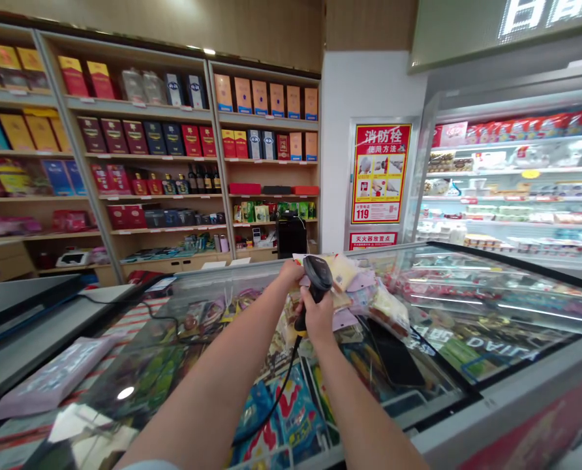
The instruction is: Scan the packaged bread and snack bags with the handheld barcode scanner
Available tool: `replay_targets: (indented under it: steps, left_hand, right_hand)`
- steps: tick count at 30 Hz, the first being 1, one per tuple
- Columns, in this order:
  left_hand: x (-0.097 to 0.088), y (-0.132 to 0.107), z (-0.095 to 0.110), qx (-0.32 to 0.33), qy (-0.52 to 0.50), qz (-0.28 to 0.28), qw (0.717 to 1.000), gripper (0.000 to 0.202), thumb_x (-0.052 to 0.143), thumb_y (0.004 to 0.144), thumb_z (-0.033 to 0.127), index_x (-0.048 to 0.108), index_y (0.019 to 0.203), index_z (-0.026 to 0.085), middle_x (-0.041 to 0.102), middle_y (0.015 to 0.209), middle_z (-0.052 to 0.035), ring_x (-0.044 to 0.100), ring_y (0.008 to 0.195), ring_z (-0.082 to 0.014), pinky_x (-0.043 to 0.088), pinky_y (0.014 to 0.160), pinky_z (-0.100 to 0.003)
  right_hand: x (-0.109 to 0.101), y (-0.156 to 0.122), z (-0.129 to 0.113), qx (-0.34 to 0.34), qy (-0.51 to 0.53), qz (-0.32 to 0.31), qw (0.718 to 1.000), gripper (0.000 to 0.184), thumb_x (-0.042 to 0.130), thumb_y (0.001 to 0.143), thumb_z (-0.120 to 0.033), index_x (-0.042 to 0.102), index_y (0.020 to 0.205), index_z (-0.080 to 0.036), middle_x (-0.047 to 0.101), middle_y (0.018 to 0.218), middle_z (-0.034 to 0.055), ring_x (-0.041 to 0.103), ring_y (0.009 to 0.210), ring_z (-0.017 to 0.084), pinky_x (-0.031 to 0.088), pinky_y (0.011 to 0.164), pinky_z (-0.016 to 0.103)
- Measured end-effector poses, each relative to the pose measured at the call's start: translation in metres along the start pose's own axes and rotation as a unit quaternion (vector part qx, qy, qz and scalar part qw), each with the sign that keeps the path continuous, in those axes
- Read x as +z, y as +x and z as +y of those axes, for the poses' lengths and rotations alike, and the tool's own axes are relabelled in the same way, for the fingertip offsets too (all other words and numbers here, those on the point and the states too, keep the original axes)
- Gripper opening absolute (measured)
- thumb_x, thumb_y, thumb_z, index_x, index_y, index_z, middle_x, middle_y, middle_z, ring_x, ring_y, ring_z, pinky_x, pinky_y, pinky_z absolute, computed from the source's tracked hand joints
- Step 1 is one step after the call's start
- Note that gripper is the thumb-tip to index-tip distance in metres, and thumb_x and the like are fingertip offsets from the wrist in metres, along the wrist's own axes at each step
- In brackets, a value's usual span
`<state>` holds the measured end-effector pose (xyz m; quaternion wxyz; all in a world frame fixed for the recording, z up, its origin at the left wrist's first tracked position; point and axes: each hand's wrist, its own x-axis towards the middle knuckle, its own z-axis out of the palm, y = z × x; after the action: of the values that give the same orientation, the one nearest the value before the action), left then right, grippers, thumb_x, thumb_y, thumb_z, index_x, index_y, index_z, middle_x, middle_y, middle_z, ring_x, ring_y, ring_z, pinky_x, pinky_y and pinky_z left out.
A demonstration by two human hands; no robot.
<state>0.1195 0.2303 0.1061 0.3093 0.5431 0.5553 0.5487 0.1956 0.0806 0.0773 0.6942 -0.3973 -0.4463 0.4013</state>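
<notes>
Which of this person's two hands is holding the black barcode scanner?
The right hand, wrapped round the handle of the black barcode scanner; the left hand sits farther forward, against a bundle of packets.

Scanner cable (275, 399) hangs below the right hand (318, 316); glass freezer lid (467, 294) blocks downward.

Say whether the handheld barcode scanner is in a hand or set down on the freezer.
In a hand: the right hand grips the barcode scanner by its handle, above the glass freezer lid, with its black cord hanging down.
</notes>
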Motion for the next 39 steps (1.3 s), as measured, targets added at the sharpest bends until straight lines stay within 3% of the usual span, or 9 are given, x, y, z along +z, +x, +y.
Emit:
replay_targets:
  steps: [3, 10, 14, 18, 21, 24, 31, 35, 39]
  left_hand:
    - [-0.014, -0.010, 0.003, -0.093, 0.101, 0.005, 0.991, 0.015, 0.074, 0.052, 0.011, 0.060, 0.057, 0.014, 0.053, 0.046, -0.0009, 0.057, 0.053, -0.0169, 0.038, 0.046, -0.023]
    - [-0.061, -0.039, 0.015, -0.097, 0.158, 0.020, 0.982, 0.030, 0.064, 0.075, 0.035, 0.055, 0.054, 0.015, 0.060, 0.059, -0.0057, 0.058, 0.058, -0.0157, 0.039, 0.054, -0.026]
    - [-0.049, -0.056, 0.023, -0.042, 0.271, -0.042, 0.961, 0.037, 0.069, 0.070, 0.046, 0.054, 0.052, 0.017, 0.061, 0.061, -0.0071, 0.063, 0.072, -0.0217, 0.042, 0.062, -0.028]
    - [-0.032, -0.067, 0.022, 0.006, 0.304, -0.079, 0.950, 0.027, 0.072, 0.066, 0.027, 0.051, 0.052, 0.018, 0.059, 0.059, -0.0028, 0.064, 0.077, -0.0210, 0.043, 0.067, -0.026]
    - [-0.044, -0.071, 0.014, 0.007, 0.205, -0.076, 0.976, 0.024, 0.068, 0.069, 0.017, 0.048, 0.055, 0.018, 0.056, 0.054, 0.0012, 0.064, 0.072, -0.0177, 0.045, 0.064, -0.024]
    - [-0.078, -0.078, 0.001, -0.050, 0.015, -0.079, 0.995, 0.020, 0.068, 0.071, 0.016, 0.048, 0.066, 0.018, 0.058, 0.056, 0.0037, 0.064, 0.064, -0.0145, 0.048, 0.059, -0.023]
    - [-0.145, -0.101, -0.037, -0.156, -0.249, -0.055, 0.954, 0.033, 0.073, 0.064, 0.013, 0.041, 0.068, 0.019, 0.067, 0.064, -0.0023, 0.068, 0.061, -0.0192, 0.055, 0.060, -0.032]
    - [-0.165, -0.104, -0.063, -0.126, -0.345, 0.000, 0.930, 0.033, 0.069, 0.058, 0.009, 0.038, 0.062, 0.019, 0.065, 0.062, 0.0004, 0.066, 0.057, -0.0153, 0.055, 0.059, -0.030]
    - [-0.194, -0.106, -0.083, -0.101, -0.318, 0.026, 0.942, 0.031, 0.067, 0.053, 0.013, 0.036, 0.059, 0.019, 0.059, 0.053, 0.0041, 0.058, 0.048, -0.0116, 0.048, 0.048, -0.023]
  right_hand:
    - [0.001, -0.001, 0.003, -0.016, 0.027, 0.012, 0.999, 0.028, 0.064, 0.070, -0.045, 0.046, 0.073, -0.023, 0.052, 0.046, -0.0050, 0.051, 0.038, 0.016, 0.044, 0.043, 0.029]
    - [-0.002, -0.001, 0.004, 0.002, 0.075, 0.011, 0.997, 0.030, 0.067, 0.067, -0.046, 0.048, 0.073, -0.023, 0.052, 0.044, -0.0047, 0.051, 0.037, 0.017, 0.043, 0.040, 0.030]
    - [-0.006, 0.002, 0.004, -0.012, 0.113, 0.051, 0.992, 0.033, 0.068, 0.067, -0.045, 0.049, 0.083, -0.023, 0.052, 0.048, -0.0069, 0.051, 0.039, 0.017, 0.045, 0.043, 0.030]
    - [-0.008, 0.005, 0.010, -0.033, 0.129, 0.072, 0.989, 0.034, 0.066, 0.069, -0.044, 0.047, 0.088, -0.023, 0.050, 0.049, -0.0085, 0.051, 0.039, 0.016, 0.046, 0.044, 0.029]
    - [-0.008, 0.005, 0.014, -0.036, 0.112, 0.068, 0.991, 0.032, 0.064, 0.071, -0.044, 0.047, 0.087, -0.022, 0.051, 0.048, -0.0080, 0.052, 0.039, 0.016, 0.045, 0.045, 0.028]
    - [-0.007, 0.003, 0.014, -0.037, 0.101, 0.056, 0.993, 0.030, 0.064, 0.071, -0.045, 0.049, 0.082, -0.022, 0.052, 0.048, -0.0069, 0.053, 0.041, 0.016, 0.045, 0.045, 0.028]
    - [-0.001, -0.009, 0.012, -0.031, 0.062, 0.013, 0.997, 0.034, 0.069, 0.068, -0.049, 0.049, 0.061, -0.023, 0.054, 0.044, -0.0020, 0.052, 0.040, 0.017, 0.044, 0.044, 0.029]
    - [0.003, -0.015, 0.014, -0.034, 0.047, -0.012, 0.998, 0.035, 0.069, 0.069, -0.050, 0.049, 0.058, -0.024, 0.054, 0.045, -0.0013, 0.051, 0.040, 0.017, 0.044, 0.044, 0.030]
    - [0.004, -0.018, 0.017, -0.039, 0.025, -0.025, 0.999, 0.034, 0.069, 0.070, -0.049, 0.050, 0.058, -0.023, 0.053, 0.045, -0.0015, 0.051, 0.041, 0.016, 0.044, 0.045, 0.029]
